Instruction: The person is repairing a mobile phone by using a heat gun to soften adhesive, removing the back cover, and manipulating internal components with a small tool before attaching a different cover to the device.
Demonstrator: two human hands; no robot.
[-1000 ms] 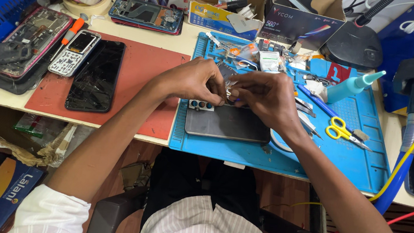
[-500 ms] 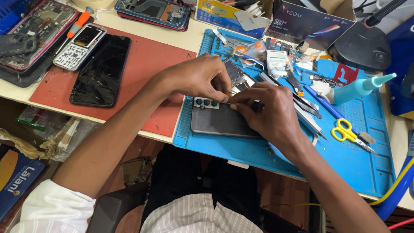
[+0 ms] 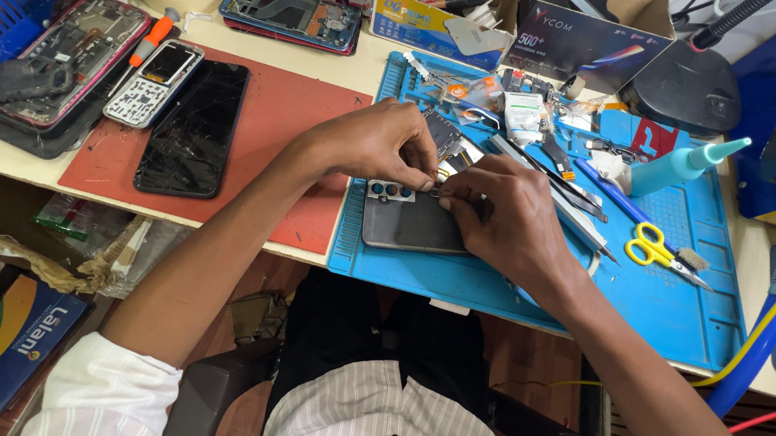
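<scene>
Left hand [image 3: 378, 144] and right hand [image 3: 500, 220] pinch fingertips together, seemingly on 1 tiny part, over the grey phone [image 3: 406, 227].

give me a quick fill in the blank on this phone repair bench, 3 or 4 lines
1. Both hands, the left hand and the right hand, meet over a grey phone that lies on the ____ work mat.
2. The scissors on that mat have ____ handles.
3. The black phone with the cracked screen lies on the ____ mat.
4. The keypad phone lies ____ the black phone with the cracked screen.

Missing words: blue; yellow; red; beside
</scene>
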